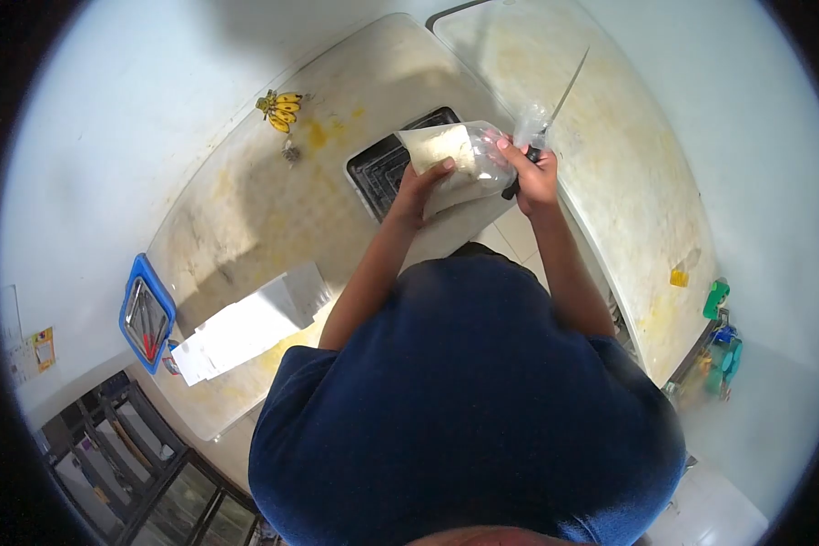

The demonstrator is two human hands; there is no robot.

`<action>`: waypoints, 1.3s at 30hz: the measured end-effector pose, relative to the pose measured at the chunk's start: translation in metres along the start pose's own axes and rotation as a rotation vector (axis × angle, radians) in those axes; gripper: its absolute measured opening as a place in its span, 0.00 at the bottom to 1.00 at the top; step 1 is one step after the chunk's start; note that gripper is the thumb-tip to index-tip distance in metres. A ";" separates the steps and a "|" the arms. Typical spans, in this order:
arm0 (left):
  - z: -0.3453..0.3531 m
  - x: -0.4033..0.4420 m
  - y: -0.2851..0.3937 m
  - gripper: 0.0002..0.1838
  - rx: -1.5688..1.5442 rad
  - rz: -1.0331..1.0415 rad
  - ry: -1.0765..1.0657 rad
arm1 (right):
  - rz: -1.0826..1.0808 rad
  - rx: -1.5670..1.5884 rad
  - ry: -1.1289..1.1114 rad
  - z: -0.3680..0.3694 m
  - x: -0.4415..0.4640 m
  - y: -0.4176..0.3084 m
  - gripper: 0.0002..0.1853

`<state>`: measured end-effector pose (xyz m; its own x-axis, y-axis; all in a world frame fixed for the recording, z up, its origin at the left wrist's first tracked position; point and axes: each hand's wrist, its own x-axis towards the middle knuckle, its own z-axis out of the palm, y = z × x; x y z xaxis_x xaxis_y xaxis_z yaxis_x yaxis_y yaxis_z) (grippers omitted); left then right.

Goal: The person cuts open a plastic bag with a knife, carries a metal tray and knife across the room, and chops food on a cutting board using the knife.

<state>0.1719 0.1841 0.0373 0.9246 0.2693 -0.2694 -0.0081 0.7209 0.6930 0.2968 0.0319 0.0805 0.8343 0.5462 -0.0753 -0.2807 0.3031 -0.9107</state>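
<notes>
A clear plastic bag (446,153) with pale, cream-coloured contents is held tilted in front of me, between both hands. My left hand (415,193) is closed round its lower left side, thumb lying over the front. In my right hand (539,180) is a knife (569,91), its black handle in the fist and its long thin blade pointing up and away to the right. The same hand pinches the bag's gathered clear end, part of which sticks out beyond the fingers. Below the bag lies a black tray (379,175), partly covered by it.
A bunch of bananas (284,109) lies at the back left of the stained table. White papers (250,323) and a blue tray (140,264) of utensils lie at the left. A second table (646,209) stands to the right, with green tape dispensers (717,298) by its edge.
</notes>
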 end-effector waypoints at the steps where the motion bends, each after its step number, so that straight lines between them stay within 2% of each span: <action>1: -0.002 0.001 -0.001 0.36 0.003 0.007 0.009 | 0.005 0.018 -0.003 -0.001 0.000 0.000 0.05; 4: 0.003 -0.002 0.006 0.35 0.004 0.023 0.023 | 0.009 -0.159 0.046 -0.005 0.002 0.001 0.07; 7: 0.005 -0.003 0.013 0.34 0.046 0.059 0.042 | 0.040 -0.349 -0.050 -0.009 0.000 -0.020 0.08; 10: 0.003 -0.003 0.019 0.33 0.019 0.058 0.068 | 0.065 -0.587 0.016 -0.028 -0.003 -0.035 0.13; 11: 0.004 -0.003 0.020 0.33 -0.006 0.049 0.075 | -0.099 -0.464 0.024 -0.027 -0.007 -0.034 0.12; 14: 0.007 -0.001 0.027 0.33 -0.061 0.102 0.028 | -0.093 -0.411 0.130 -0.014 -0.018 -0.053 0.12; 17: 0.017 -0.003 0.038 0.33 -0.098 0.090 0.097 | -0.001 -0.314 -0.033 -0.028 -0.029 -0.058 0.08; 20: 0.029 -0.001 0.047 0.31 -0.146 0.156 0.031 | 0.077 -0.282 -0.121 -0.027 -0.042 -0.060 0.05; 23: 0.033 0.004 0.048 0.29 -0.142 0.227 0.003 | 0.050 -0.251 -0.224 -0.020 -0.050 -0.060 0.04; 27: 0.042 0.006 0.050 0.27 -0.096 0.282 0.026 | 0.071 -0.416 -0.225 0.000 -0.053 -0.068 0.03; 30: 0.047 0.007 0.050 0.26 -0.113 0.287 0.044 | 0.216 -0.529 -0.186 0.030 -0.060 -0.090 0.06; 31: 0.048 0.007 0.051 0.26 -0.126 0.290 0.033 | 0.235 -0.599 -0.195 0.033 -0.061 -0.095 0.10; 35: 0.058 0.007 0.051 0.27 -0.252 0.268 0.048 | -0.027 -0.907 -0.186 0.029 -0.060 -0.080 0.13; 38: 0.060 0.004 0.054 0.31 -0.365 0.217 -0.067 | -0.114 -0.906 -0.182 0.038 -0.066 -0.073 0.11; 39: 0.060 0.002 0.054 0.32 -0.365 0.216 -0.083 | -0.120 -1.001 -0.192 0.048 -0.068 -0.084 0.11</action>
<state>0.1967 0.1855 0.1147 0.9144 0.3970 -0.0790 -0.3249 0.8363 0.4417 0.2403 0.0070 0.1815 0.7162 0.6975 0.0243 0.3973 -0.3788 -0.8358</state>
